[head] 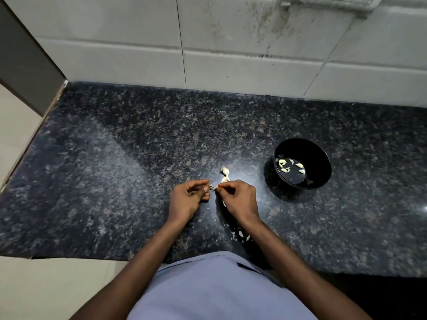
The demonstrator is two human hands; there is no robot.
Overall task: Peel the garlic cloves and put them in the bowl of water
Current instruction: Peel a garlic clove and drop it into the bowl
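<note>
**Garlic clove in both grips over the counter**

Where my two hands meet above the dark speckled counter (115, 158), a small garlic clove (213, 187) sits between them. My left hand (189, 199) has fingers curled, thumb and forefinger pinching the clove's left end. My right hand (239, 199) is curled too, fingertips pinching the other end. Both grips closed tight on the same clove. Just beyond the hands, unpeeled garlic pieces (225, 173) lie on the counter. Papery skin scraps (240, 235) scattered by my right wrist. To the right, well apart, a black bowl (322, 158) of water holds several peeled cloves (283, 163). White tiled wall (231, 54) behind, stained in places.
</note>
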